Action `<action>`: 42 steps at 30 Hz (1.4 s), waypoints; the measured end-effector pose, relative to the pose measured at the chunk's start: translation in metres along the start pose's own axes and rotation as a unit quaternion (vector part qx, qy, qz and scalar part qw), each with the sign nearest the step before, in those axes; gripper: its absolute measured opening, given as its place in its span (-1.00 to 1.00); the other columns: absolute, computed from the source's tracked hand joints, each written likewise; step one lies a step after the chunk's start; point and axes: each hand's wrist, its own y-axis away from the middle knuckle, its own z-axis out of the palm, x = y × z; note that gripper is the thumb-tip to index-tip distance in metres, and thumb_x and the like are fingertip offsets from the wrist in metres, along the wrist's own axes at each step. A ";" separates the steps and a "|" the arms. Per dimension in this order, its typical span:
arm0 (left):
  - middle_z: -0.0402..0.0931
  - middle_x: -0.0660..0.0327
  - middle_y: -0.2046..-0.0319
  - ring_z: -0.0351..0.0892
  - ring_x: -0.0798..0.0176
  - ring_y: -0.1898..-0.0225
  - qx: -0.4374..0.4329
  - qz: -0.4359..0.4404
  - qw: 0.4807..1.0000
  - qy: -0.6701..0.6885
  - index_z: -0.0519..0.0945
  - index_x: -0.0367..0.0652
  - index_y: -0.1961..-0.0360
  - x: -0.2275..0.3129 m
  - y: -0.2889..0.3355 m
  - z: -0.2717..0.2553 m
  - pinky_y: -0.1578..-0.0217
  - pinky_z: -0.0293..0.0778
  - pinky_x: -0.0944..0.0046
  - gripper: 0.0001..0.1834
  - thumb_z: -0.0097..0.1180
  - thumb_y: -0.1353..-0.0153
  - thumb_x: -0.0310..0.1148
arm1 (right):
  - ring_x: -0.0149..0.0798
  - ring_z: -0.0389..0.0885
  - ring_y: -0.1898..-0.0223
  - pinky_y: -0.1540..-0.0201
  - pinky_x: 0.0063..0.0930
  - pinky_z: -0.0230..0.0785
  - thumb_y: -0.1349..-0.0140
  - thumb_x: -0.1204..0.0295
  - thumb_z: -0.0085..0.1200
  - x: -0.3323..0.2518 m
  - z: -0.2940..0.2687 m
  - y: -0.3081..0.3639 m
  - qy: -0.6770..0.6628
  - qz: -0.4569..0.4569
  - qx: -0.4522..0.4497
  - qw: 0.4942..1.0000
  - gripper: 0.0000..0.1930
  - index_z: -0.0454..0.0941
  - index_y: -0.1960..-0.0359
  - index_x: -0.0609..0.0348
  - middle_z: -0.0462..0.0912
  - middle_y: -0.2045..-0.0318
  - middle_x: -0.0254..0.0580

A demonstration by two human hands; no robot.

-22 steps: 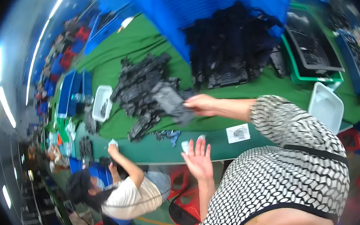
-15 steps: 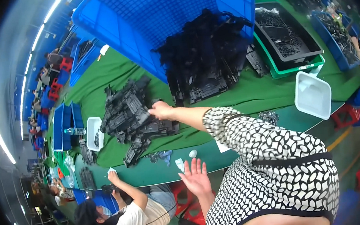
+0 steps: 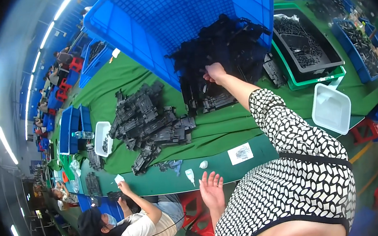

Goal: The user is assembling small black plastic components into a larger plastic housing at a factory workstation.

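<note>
My right hand reaches into the mouth of a big blue crate that lies tipped on its side. Its fingers are curled against the heap of black plastic parts in there, closed on one of them; where that part ends is lost among the dark pieces. Low in front of me, my left hand is held palm up with fingers spread, nothing in it. A separate pile of black molded parts lies on the green cloth left of the crate. Near my left hand are a small white bottle and a round white piece.
A co-worker sits at the table's near left edge, holding something white. White trays stand right and left. A black tray of small parts sits in a green bin at right. A printed sheet lies near the front edge.
My right hand has gone from the pile on the cloth, rightward and away from me, into the crate's parts. My left hand has shifted slightly right, still spread. The printed sheet is now uncovered.
</note>
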 end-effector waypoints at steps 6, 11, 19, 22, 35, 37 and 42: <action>0.42 0.12 0.11 0.39 0.17 0.09 -0.002 -0.018 1.000 -0.012 0.32 -0.13 -0.07 -0.003 0.000 -0.004 0.00 0.34 0.07 -0.53 -0.24 -0.31 -0.03 | -0.41 0.55 0.68 0.69 -0.55 0.31 -0.14 0.11 0.00 -0.003 -0.001 0.047 0.169 -0.015 -0.101 0.980 -0.60 0.53 0.56 0.26 0.61 0.62 -0.19; 0.42 0.13 0.13 0.39 0.18 0.10 0.013 -0.036 0.999 -0.029 0.31 -0.14 -0.07 -0.006 0.003 0.002 0.00 0.32 0.09 -0.53 -0.24 -0.32 -0.03 | 0.06 0.54 0.11 0.03 -0.14 0.37 -0.09 0.38 -0.13 0.034 0.050 0.054 0.402 -0.296 -0.175 0.848 -0.67 0.53 0.11 0.15 0.59 0.22 0.09; 0.43 0.12 0.14 0.41 0.19 0.13 0.053 -0.015 0.998 -0.021 0.32 -0.16 -0.05 -0.005 0.016 -0.009 0.03 0.36 0.11 -0.55 -0.24 -0.32 -0.05 | 0.15 0.55 0.14 0.10 -0.11 0.43 -0.08 0.46 -0.13 0.022 0.071 0.068 0.577 -0.257 -0.232 0.740 -0.73 0.57 0.31 0.37 0.56 0.23 0.27; 0.43 0.09 0.14 0.41 0.18 0.11 0.046 -0.025 0.998 -0.021 0.30 -0.20 -0.07 -0.002 0.015 -0.006 0.01 0.34 0.14 -0.54 -0.26 -0.34 -0.07 | 0.15 0.57 0.18 0.11 -0.11 0.43 -0.06 0.47 -0.13 0.034 0.057 0.066 0.540 -0.255 -0.184 0.781 -0.75 0.59 0.40 0.38 0.58 0.27 0.26; 0.44 0.07 0.13 0.43 0.19 0.12 -0.040 0.045 0.992 -0.111 0.29 -0.27 -0.10 0.020 -0.007 0.023 0.05 0.36 0.18 -0.57 -0.20 -0.34 -0.18 | -0.56 0.44 0.40 0.36 -0.63 0.28 -0.32 0.30 -0.10 0.014 -0.101 0.225 0.079 -0.227 -0.267 0.933 -0.70 0.60 0.32 0.28 0.57 0.44 -0.36; 0.41 0.05 0.07 0.42 0.18 0.07 -0.097 0.081 0.981 -0.147 0.24 -0.27 -0.15 0.031 -0.010 0.042 0.03 0.34 0.16 -0.53 -0.19 -0.34 -0.18 | -0.54 0.45 0.53 0.48 -0.64 0.30 -0.30 0.34 -0.08 0.025 -0.108 0.244 0.102 -0.313 -0.265 0.906 -0.74 0.59 0.33 0.28 0.53 0.54 -0.36; 0.05 0.05 -0.23 0.19 0.04 -0.18 -0.147 0.085 0.968 -0.186 -0.04 -0.11 -0.32 0.032 -0.013 0.085 -0.07 0.24 -0.02 -0.36 -0.23 -0.34 -0.06 | -0.20 0.53 0.51 0.49 -0.40 0.37 -0.06 0.46 0.11 0.027 -0.104 0.289 0.222 -0.523 -0.338 0.750 -0.90 0.53 0.43 0.24 0.53 0.54 -0.17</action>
